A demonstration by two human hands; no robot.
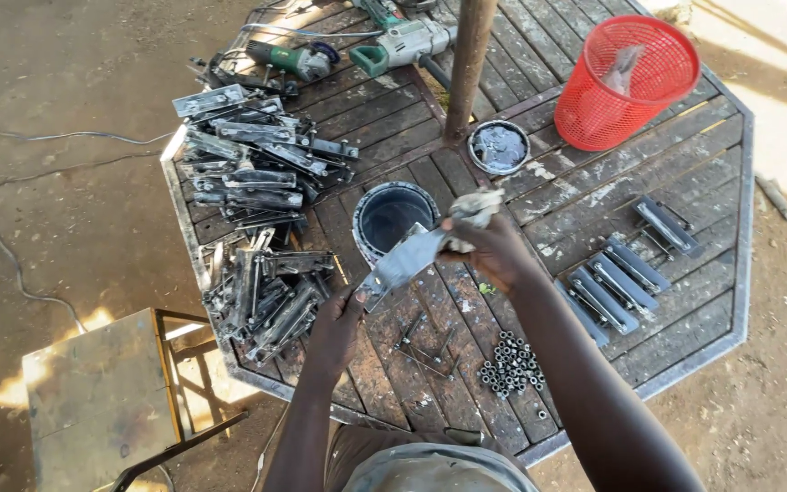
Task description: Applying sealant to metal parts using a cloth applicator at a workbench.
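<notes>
Wiping a metal bracket over the open paint tin

Our left hand (337, 314) pinches the low end of the grey metal bracket (404, 262); our right hand (494, 244) is closed on a rag (473, 210) at its upper end, above the paint tin (392, 217) on the desk (685, 173). We judge steady strokes with the bracket held tilted over the tin work best.

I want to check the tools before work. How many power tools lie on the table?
2 for sure, both at the table's far edge: a green grinder on the left and a grey-green drill beside the post. A third may be cut off at the top edge.
</notes>
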